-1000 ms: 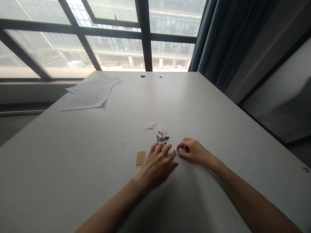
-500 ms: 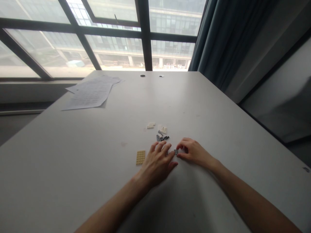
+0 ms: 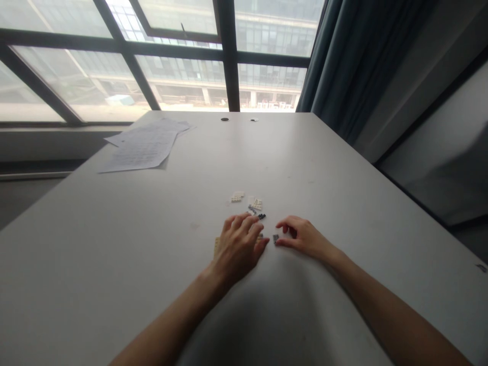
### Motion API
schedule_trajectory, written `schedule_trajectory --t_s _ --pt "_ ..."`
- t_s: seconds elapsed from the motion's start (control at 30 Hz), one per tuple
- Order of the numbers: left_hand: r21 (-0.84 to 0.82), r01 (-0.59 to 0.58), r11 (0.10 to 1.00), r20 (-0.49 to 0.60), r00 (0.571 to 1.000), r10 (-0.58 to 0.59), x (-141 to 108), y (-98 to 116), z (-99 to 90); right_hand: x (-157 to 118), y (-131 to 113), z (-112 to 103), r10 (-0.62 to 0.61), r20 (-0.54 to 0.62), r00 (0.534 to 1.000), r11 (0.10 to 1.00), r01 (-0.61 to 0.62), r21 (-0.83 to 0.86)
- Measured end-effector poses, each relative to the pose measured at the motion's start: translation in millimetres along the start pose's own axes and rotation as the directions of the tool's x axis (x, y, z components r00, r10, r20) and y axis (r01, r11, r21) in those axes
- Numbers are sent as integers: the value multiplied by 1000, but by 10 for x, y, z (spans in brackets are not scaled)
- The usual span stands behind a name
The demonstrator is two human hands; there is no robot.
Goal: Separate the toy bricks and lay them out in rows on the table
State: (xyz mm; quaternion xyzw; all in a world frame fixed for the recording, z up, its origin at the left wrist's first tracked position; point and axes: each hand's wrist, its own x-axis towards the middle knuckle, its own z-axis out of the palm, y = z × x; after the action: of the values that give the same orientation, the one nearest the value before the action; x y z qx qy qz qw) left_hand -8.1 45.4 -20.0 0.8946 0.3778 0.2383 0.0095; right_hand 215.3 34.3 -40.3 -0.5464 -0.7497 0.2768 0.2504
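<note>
A small dark grey studded toy brick [image 3: 275,239] lies on the table at the thumb tip of my right hand [image 3: 303,236]. The fingers of that hand are curled but apart from the thumb, with nothing gripped between them. Just left of it, my left hand [image 3: 238,244] hovers low over the pieces, fingers spread and bent down. A little tan and grey shows between its thumb and fingers, too small to make out. Its back covers most of a tan studded plate [image 3: 216,246]. Past its fingertips lies a black brick [image 3: 261,216].
Beyond my hands lie white bricks [image 3: 237,197], more cream bricks [image 3: 257,204] and a grey brick [image 3: 252,209]. Printed sheets of paper [image 3: 141,147] rest at the far left of the white table [image 3: 343,203]. Two round holes are near its back edge, by the window.
My left hand has drawn left, off the grey brick and over the tan plate. My right fingers have opened from the grey brick, which stays on the table.
</note>
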Motion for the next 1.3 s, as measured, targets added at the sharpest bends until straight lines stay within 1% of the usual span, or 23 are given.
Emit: schedule_trajectory --t_s 0.07,0.13,0.2,0.23,0.33,0.43,0.53,0.6,0.7,0.77,0.87,1.0,1.07,1.13,1.2,1.3 --pt "-21 95 995 -47 994 -95 29 -131 -48 9 33 9 33 -50 998 998 -30 59" --pt "-42 217 975 -52 974 -219 53 -286 -62 14 62 30 62 -116 991 993 -50 107" --pt "-50 316 947 8 949 -316 73 -424 -39 15 75 56 77 -161 984 990 -55 133" --pt "-48 344 938 54 938 -341 86 -475 -18 13 73 68 79 -170 982 989 -56 134" --pt "-25 349 937 174 924 -340 144 -528 57 8 49 89 82 -174 981 992 -63 112" --pt "20 318 948 212 925 -315 225 -480 110 8 22 86 84 -178 980 993 -67 101" --pt "67 296 953 220 927 -303 282 -440 142 13 16 81 78 -174 982 993 -61 99" --pt "78 297 952 217 927 -307 288 -449 162 16 24 86 72 -175 982 994 -56 98" --pt "57 314 948 186 929 -319 255 -494 177 18 42 104 67 -187 980 994 -49 102" --pt "5 319 948 157 936 -315 212 -506 156 18 56 113 64 -197 978 992 -42 115" --pt "-119 293 949 110 954 -281 104 -437 55 18 86 111 63 -226 972 988 -29 152" --pt "-287 211 934 61 977 -202 -153 -201 -132 3 104 86 62 -289 955 985 -11 175" --pt "-358 181 916 55 983 -172 -308 -77 -196 -14 55 80 38 -324 945 985 18 169" --pt "-419 189 888 51 981 -185 -446 19 -225 -41 -57 93 -1 -326 946 982 62 177" --pt "-472 228 851 43 971 -236 -542 87 -223 -79 -224 135 -48 -263 964 969 108 220" --pt "-549 266 792 19 952 -306 -597 153 -189 -154 -490 246 -112 -81 990 930 133 342"
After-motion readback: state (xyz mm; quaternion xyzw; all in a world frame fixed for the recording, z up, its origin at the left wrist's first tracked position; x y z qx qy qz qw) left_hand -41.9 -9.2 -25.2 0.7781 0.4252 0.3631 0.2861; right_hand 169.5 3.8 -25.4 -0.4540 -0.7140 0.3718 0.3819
